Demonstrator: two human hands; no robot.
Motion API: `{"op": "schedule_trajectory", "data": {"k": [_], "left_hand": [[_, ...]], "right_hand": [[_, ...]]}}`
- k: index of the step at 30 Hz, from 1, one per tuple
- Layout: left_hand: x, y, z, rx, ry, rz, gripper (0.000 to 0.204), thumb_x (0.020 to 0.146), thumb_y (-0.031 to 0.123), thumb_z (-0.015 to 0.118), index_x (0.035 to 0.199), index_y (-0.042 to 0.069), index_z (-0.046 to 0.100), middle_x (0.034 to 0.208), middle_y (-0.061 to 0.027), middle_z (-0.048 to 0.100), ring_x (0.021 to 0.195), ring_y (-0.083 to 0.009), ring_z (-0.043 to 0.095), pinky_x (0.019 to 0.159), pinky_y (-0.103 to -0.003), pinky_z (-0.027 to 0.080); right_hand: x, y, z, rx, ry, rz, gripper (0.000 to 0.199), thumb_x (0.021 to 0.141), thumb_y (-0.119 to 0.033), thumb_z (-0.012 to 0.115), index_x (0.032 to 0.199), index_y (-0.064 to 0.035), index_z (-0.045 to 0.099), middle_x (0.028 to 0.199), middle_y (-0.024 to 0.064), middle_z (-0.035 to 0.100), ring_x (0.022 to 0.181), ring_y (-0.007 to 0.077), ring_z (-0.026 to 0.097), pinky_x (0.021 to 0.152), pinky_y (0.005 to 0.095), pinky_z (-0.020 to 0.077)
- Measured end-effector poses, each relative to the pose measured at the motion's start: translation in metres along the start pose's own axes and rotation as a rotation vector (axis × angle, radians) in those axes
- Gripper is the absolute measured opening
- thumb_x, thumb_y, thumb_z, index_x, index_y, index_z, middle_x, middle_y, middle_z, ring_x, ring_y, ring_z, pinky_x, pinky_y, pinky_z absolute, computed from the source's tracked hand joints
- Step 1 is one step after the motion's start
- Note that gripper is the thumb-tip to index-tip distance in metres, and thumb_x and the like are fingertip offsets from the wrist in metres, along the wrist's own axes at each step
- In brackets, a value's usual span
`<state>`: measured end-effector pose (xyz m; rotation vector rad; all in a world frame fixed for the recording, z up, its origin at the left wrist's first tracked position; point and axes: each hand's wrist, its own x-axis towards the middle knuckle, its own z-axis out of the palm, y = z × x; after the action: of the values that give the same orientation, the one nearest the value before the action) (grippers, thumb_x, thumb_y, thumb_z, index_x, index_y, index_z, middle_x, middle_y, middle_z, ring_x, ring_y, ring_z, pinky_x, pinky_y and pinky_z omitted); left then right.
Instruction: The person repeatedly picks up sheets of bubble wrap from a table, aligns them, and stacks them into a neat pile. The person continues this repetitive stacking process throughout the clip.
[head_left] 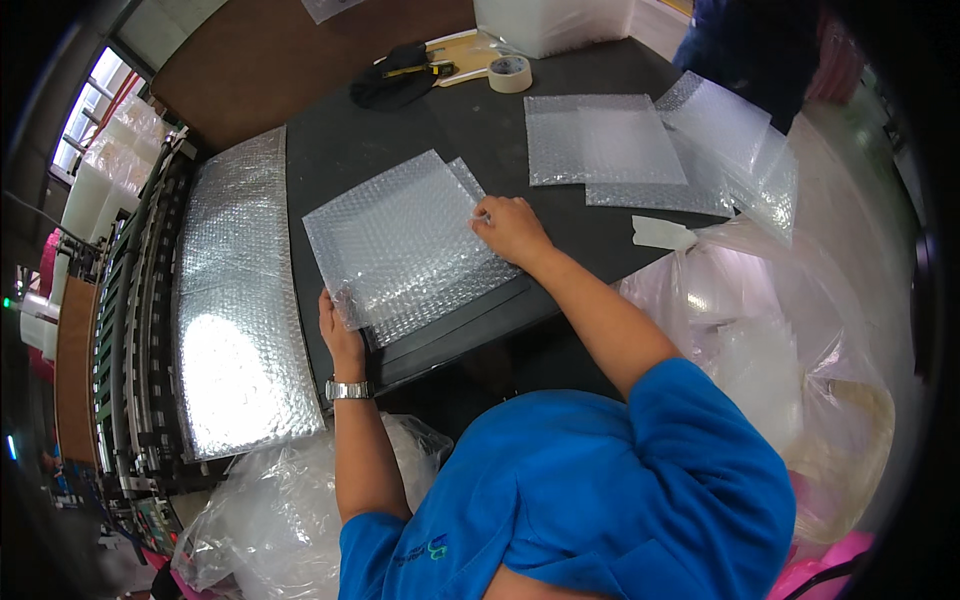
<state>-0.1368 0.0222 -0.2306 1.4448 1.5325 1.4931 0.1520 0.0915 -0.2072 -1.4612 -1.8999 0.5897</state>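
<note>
Shirt: bright blue, with short sleeves that end above the elbows
Shirt marking: a small green and blue logo on the left side
Left wrist: a silver metal wristwatch (pixel 348 390) with link band
Forearms and hands: bare, without gloves

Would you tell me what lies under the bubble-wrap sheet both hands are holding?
Under the bubble-wrap sheet, a second sheet's corner peeks out, resting on the black table; the rest is covered.

table: black worktop (pixel 380 130) | floor: brown (pixel 270 60) | window (pixel 90 105): daylight, upper left
</note>
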Motion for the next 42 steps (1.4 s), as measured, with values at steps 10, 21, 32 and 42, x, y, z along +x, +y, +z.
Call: {"op": "schedule_trajectory", "data": {"k": [10,21,32,42], "left_hand": [[0.004,0.016,-0.016,-0.773,-0.09,-0.58,0.036,0.085,0.016,0.053,0.117,0.004,0.041,0.1,-0.0117,0.055,0.088,-0.0208,0.054,0.08,-0.033,0.044],[-0.003,0.053,0.011,-0.445,-0.145,-0.046,0.069,0.075,0.005,0.056,0.135,0.007,0.021,0.133,-0.0127,0.033,0.121,-0.0234,0.033,0.098,-0.033,0.028],[0.001,0.023,-0.011,1.098,-0.235,0.051,0.039,0.084,0.031,0.047,0.119,0.014,0.048,0.128,-0.0125,0.041,0.12,-0.0309,0.035,0.096,-0.057,0.021],[-0.004,0.017,-0.025,0.284,0.244,-0.187,0.045,0.081,0.016,0.053,0.119,-0.002,0.042,0.123,-0.0226,0.043,0.115,-0.0317,0.041,0.094,-0.036,0.033]], "right_hand": [[-0.016,-0.001,-0.003,0.336,0.022,-0.111,0.032,0.067,-0.002,0.054,0.099,-0.0086,0.052,0.104,0.0136,0.043,0.096,0.0291,0.048,0.085,0.0331,0.0399],[0.008,0.041,-0.005,1.228,-0.171,0.192,0.055,0.078,-0.017,0.063,0.124,-0.0055,0.036,0.106,0.0105,0.052,0.094,0.0165,0.051,0.083,0.0305,0.0416],[0.005,0.038,-0.017,1.6,-0.079,0.305,0.037,0.082,-0.004,0.048,0.118,-0.0027,0.04,0.103,0.0122,0.054,0.091,0.0242,0.056,0.077,0.0388,0.0489],[0.006,0.006,-0.022,0.803,-0.199,0.23,0.045,0.072,-0.005,0.05,0.115,0.004,0.042,0.101,0.0154,0.054,0.09,0.0227,0.055,0.078,0.0312,0.0439]]}}
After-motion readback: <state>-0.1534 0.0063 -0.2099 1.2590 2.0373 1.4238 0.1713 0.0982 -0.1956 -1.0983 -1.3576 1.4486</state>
